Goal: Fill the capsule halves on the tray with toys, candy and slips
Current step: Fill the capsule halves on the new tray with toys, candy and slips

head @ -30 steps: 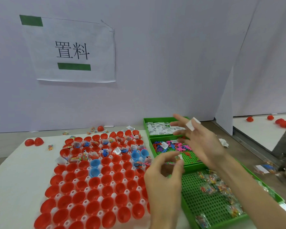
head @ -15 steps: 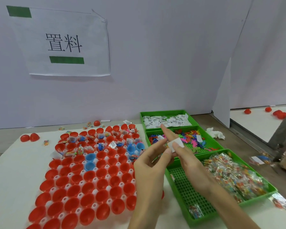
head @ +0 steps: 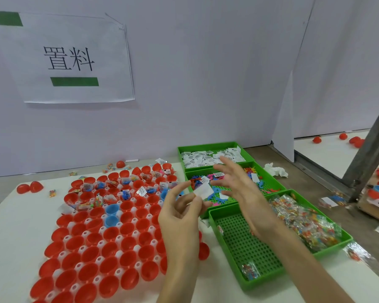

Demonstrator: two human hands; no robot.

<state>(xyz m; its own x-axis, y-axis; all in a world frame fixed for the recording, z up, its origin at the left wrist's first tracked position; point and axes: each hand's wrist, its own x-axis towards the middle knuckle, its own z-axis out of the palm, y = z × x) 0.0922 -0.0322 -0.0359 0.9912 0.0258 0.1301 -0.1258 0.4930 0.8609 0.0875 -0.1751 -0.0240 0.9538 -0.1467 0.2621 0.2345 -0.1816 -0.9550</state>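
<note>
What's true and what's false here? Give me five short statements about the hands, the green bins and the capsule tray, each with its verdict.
1. The left hand pinches a white slip. True.
2. The right hand grips a candy packet. False: its fingers are spread and hold nothing.
3. The far green bin holds white slips. True.
4. Candy packets cover the whole near green bin. False: they are piled toward its right side, and its left floor is mostly bare.
5. The nearest capsule halves are filled. False: they are empty, and only the far rows hold items.
</note>
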